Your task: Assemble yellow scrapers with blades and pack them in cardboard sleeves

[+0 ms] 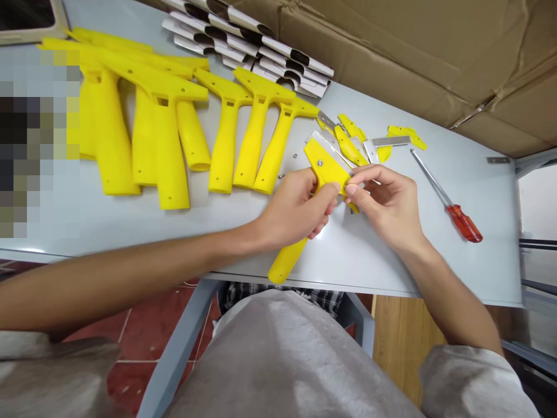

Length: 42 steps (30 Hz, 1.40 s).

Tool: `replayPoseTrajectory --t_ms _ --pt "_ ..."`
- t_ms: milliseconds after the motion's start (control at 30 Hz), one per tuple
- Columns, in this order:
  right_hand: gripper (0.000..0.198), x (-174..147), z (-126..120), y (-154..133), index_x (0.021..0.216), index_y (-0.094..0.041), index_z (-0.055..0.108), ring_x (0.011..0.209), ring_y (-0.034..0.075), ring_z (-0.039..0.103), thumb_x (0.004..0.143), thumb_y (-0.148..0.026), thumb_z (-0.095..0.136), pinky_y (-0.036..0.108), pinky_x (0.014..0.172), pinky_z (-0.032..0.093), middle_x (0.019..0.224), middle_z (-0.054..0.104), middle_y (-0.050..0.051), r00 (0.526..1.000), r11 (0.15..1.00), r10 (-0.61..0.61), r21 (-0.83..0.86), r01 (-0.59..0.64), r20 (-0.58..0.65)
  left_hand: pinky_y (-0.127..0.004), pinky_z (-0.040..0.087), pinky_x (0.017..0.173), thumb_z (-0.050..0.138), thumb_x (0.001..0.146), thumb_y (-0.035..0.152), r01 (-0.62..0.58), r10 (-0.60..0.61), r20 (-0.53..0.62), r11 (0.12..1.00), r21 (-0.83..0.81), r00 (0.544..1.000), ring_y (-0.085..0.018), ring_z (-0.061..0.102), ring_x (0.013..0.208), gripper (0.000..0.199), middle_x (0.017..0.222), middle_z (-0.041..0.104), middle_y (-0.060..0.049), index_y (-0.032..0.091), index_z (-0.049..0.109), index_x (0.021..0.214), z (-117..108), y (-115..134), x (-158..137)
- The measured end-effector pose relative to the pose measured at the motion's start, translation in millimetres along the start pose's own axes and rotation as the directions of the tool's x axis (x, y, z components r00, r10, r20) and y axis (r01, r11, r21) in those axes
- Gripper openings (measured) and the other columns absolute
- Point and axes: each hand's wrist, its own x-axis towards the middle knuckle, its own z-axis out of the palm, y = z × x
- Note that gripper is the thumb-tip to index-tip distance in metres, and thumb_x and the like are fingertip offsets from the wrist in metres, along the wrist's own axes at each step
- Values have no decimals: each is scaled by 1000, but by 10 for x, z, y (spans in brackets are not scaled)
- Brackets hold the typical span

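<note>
A person grips a yellow scraper with both hands above the near edge of a pale tabletop.

The left hand wraps its fingers around the tool's neck, thumb pressed against the head, while the right hand pinches the head's right end, thumb and forefinger clamped on it; the handle slants down toward the person's lap. Just beyond the left hand lie small screws. A red-handled screwdriver rests to the right, its tip pointing at a loose cluster of yellow pieces and metal plates. To the left, yellow T-shaped handles lie side by side, some overlapping. Behind them are stacked black-and-white boxes, set against brown cardboard.
</note>
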Motion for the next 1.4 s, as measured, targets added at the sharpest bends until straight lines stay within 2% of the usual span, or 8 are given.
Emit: replayPoseTrajectory --t_ms 200,467,600,767,1033,1233,1333,1400 --pt "53 5 24 40 104 -22 59 90 13 63 79 -58 89 28 71 60 107 62 6 999 998 36 46 -35 -30 -17 39 34 60 98 20 12 -12 4 1000 -17 1000 -7 48 35 29 55 54 4 19 53 69 8 -33 -4" --pt "47 2 -7 54 111 -24 55 102 16 66 88 -55 82 30 74 63 117 60 7 997 995 43 92 -48 63 -17 39 34 58 97 17 -16 16 10 1000 5 1000 -6 48 36 26 58 55 5 19 53 72 11 -6 -10" --pt "51 -4 -5 37 112 -25 56 112 18 65 84 -55 86 29 75 63 122 60 7 998 993 53 105 -57 43 -17 38 35 59 96 17 -2 2 8 999 37 1000 -7 47 35 24 51 54 6 20 54 73 12 27 -27" --pt "54 -4 12 21 112 -25 57 107 16 65 78 -51 91 27 71 63 117 60 6 997 988 73 138 -75 24 -17 38 36 59 95 18 -7 5 23 998 65 1000 -8 49 35 28 47 51 6 20 53 69 13 22 -38" --pt "47 -6 -16 63 116 -26 56 92 13 65 88 -55 81 29 74 63 113 61 5 996 990 71 120 -77 61 -18 39 36 58 95 17 21 -23 21 997 80 1000 -9 49 34 28 44 52 5 21 53 67 14 35 -33" --pt "54 -15 -54 57 119 -26 55 87 13 66 85 -57 84 30 74 62 109 63 4 993 990 85 103 -93 76 -18 39 36 57 96 18 25 -29 37 994 103 999 -9 51 34 29 42 51 6 21 53 68 3 58 -40" --pt "54 -1 -130 16 120 -27 55 80 13 66 86 -56 84 33 72 61 104 64 2 992 993 94 64 -100 85 -20 43 38 63 93 17 4 -11 61 993 119 998 -11 55 38 19 49 57 4 19 59 75 -19 72 -20" --pt "52 28 -199 -4 119 -27 56 80 14 68 85 -55 85 35 73 62 100 64 2 993 993 93 61 -97 68 -21 49 43 70 90 14 -36 27 74 992 123 997 -11 62 45 5 66 69 1 17 67 93 -46 80 4"
